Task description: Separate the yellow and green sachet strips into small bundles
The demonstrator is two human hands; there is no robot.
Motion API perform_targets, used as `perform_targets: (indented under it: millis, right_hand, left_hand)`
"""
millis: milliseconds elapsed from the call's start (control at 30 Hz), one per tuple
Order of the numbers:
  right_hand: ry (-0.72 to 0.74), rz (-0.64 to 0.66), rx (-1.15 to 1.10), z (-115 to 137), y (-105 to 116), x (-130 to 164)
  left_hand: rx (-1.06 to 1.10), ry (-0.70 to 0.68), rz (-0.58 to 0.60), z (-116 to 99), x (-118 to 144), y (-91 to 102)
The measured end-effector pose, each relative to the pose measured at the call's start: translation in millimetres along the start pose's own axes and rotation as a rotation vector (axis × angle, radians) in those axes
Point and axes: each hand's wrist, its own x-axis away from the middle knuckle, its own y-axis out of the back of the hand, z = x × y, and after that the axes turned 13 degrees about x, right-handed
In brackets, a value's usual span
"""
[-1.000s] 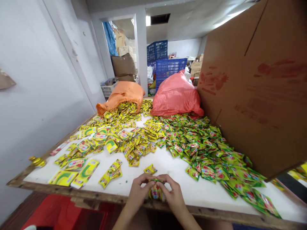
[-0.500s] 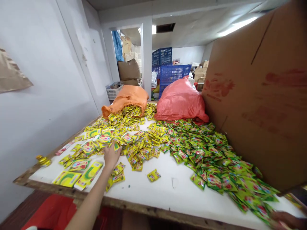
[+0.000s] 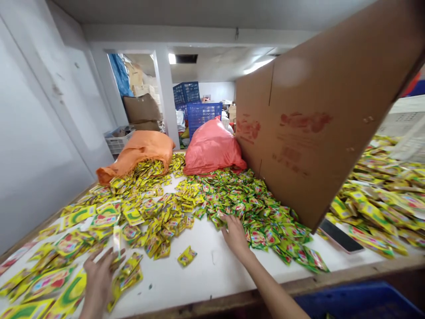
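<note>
My left hand (image 3: pixel 99 272) is low at the left with its fingers bent. An upright, shiny small packet (image 3: pixel 117 241), blurred and seen nearly edge-on, stands between the fingertips. Beside that hand lie loose yellow packets (image 3: pixel 128 274) and larger yellow-green pouches (image 3: pixel 49 283). My right hand (image 3: pixel 236 235) reaches forward, fingers stretched, and touches the near edge of a heap of green packets (image 3: pixel 262 221). Nothing shows in its grip. A heap of small yellow packets (image 3: pixel 166 226) lies between the hands, with one single packet (image 3: pixel 187 256) apart on the white tabletop (image 3: pixel 199 279).
An orange sack (image 3: pixel 142 148) spills yellow packets at the back, next to a red sack (image 3: pixel 214 148). A tall cardboard sheet (image 3: pixel 292 133) stands along the right. Beyond it are a phone (image 3: pixel 341 235) and more pouches (image 3: pixel 375 212). A blue bin (image 3: pixel 361 303) sits below the table edge.
The view has swung right, showing the phone and pouches behind the cardboard. My left hand has drawn back from the pouches with a small packet. My right hand has come onto the green heap.
</note>
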Motion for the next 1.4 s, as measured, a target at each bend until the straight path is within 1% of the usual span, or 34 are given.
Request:
perform_targets:
  millis: [67,133,200,267,367,467,567,667,733,800,867,933,1033,1133,1233,1333,1400]
  right_hand:
    - [0.015,-0.022,0.012,-3,-2,-15]
    - [0.041,-0.018,0.006,-6,-5,-25]
    - [0.067,-0.013,-0.014,-9,-7,-29]
    - [0.079,-0.025,-0.045,-14,-5,-28]
    - [0.067,-0.067,-0.123,-16,0,-20]
    - [0.048,-0.056,-0.251,-3,-2,-5]
    - [0.102,0.047,-0.402,25,-15,15]
    - [0.181,0.141,-0.515,50,-26,27]
    - [0.227,0.192,-0.559,60,-28,27]
    - [0.28,0.246,-0.579,66,-27,22]
    - [0.326,0.296,-0.571,71,-26,14]
    - [0.346,0.338,-0.53,77,-29,9]
    - [0.314,0.375,-0.408,84,-41,10]
    - [0.246,0.367,-0.256,88,-52,19]
    - [0.194,0.358,-0.137,90,-55,31]
    - [0.174,0.38,-0.079,94,-50,47]
    - [0.185,0.398,-0.076,97,-48,58]
  left_hand:
    - [0.261,0.218,0.065,-5,21,-1.8]
    - [0.421,0.356,0.115,-6,42,-6.2]
    - [0.503,0.43,0.124,-2,59,-10.9]
    - [0.513,0.465,0.125,7,70,-14.6]
    - [0.42,0.459,0.145,22,79,-18.6]
    - [0.305,0.451,0.205,34,85,-22.4]
    - [0.239,0.472,0.277,42,92,-26.6]
    - [0.178,0.469,0.343,44,96,-29.7]
    - [0.145,0.469,0.369,42,98,-30.9]
    - [0.136,0.49,0.361,41,100,-31.9]
    - [0.144,0.52,0.341,39,101,-33.2]
    - [0.155,0.537,0.345,39,103,-35.0]
    - [0.116,0.541,0.38,41,106,-38.9]
    - [0.021,0.499,0.432,44,107,-43.9]
    - [-0.01,0.462,0.492,48,108,-48.9]
    - [0.018,0.497,0.521,54,109,-51.7]
    - [0.032,0.535,0.531,55,112,-51.9]
